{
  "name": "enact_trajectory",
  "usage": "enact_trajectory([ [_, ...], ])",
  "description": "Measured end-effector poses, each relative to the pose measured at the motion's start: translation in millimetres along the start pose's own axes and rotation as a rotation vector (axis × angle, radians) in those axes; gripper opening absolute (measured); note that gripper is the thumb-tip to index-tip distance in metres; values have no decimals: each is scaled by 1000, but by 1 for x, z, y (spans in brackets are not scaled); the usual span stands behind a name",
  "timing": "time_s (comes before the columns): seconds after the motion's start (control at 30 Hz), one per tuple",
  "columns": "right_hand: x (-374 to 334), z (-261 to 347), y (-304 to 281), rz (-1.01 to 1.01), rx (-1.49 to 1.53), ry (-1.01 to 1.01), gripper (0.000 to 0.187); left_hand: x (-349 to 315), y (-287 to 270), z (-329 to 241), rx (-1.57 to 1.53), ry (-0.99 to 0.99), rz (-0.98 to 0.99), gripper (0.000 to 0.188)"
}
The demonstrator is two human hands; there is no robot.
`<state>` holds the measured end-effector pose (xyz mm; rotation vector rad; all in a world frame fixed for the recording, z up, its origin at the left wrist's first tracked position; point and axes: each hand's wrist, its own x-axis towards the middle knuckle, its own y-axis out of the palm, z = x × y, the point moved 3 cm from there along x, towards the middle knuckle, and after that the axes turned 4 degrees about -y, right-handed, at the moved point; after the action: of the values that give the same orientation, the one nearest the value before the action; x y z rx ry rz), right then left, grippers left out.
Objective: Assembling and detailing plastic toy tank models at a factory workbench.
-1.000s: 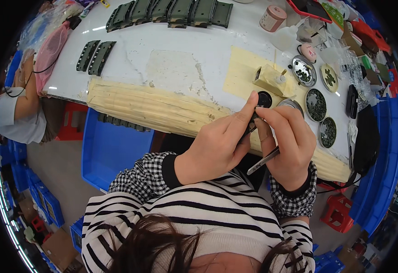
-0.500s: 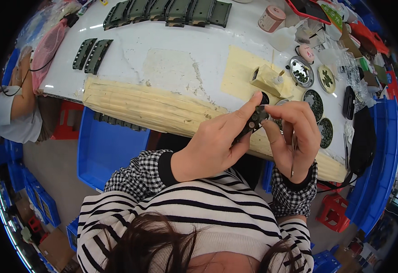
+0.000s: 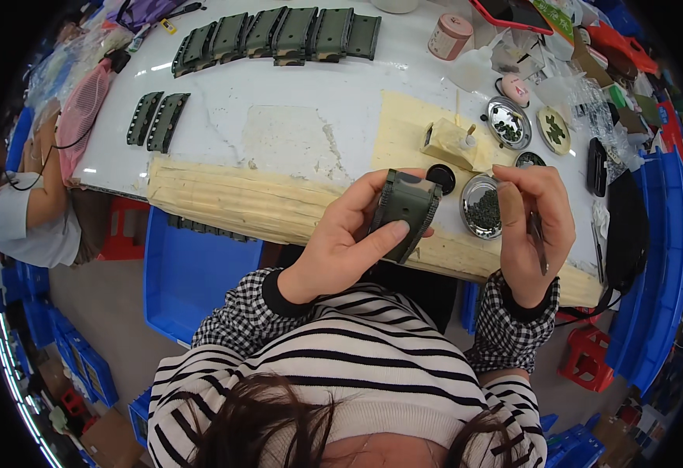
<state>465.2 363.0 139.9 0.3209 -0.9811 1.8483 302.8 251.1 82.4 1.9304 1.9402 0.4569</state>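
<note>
My left hand [image 3: 340, 251] grips a curved dark-green camouflage plastic part [image 3: 404, 204] with toothed edges, its broad face turned up and the thumb lying across it. My right hand [image 3: 542, 222] is raised to the right of that part, apart from it. Metal tweezers [image 3: 540, 248] are tucked in its palm, while the thumb and forefinger come close together; whether a small piece sits between them I cannot make out. Under the right fingers stands a round metal dish [image 3: 470, 222] of tiny dark-green pieces. A round black cap [image 3: 441, 179] lies just beyond the camouflage part.
A row of camouflage parts [image 3: 290, 35] stands at the back, with two narrower ones [image 3: 168, 122] at left. A tape-covered block [image 3: 454, 146], another metal dish [image 3: 510, 109] and a pink jar [image 3: 450, 37] are at right. A padded yellow roll [image 3: 232, 195] edges the table above a blue bin [image 3: 193, 273].
The camouflage part has been turned so its broad face shows. My right hand has moved away from it to the right, the tweezers still in its palm.
</note>
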Motion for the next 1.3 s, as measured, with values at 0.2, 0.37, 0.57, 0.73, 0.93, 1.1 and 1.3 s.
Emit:
enact_trajectory([
  [0.2, -7, 20, 9, 115, -3, 18, 28, -1, -1, 5, 54, 60, 10, 48],
  [0.37, -12, 25, 14, 139, -6, -53, 34, -2, 0, 6, 66, 74, -12, 46],
  [0.57, -14, 26, 21, 138, -129, -250, 37, -1, -1, 7, 178, 147, -28, 46],
  [0.73, -19, 27, 20, 190, -250, -326, 36, -3, -2, 7, 236, 170, -32, 47],
  [0.93, -10, 15, 3, -59, 54, 78, 34, 2, -2, 3, 33, 42, -27, 51],
  [1.1, 25, -21, 8, 68, -241, 71, 22, 7, -4, 3, -241, -114, -64, 47],
  [1.3, 33, -37, 23, 186, -261, 33, 16, 10, -8, 16, -615, -186, -14, 41],
])
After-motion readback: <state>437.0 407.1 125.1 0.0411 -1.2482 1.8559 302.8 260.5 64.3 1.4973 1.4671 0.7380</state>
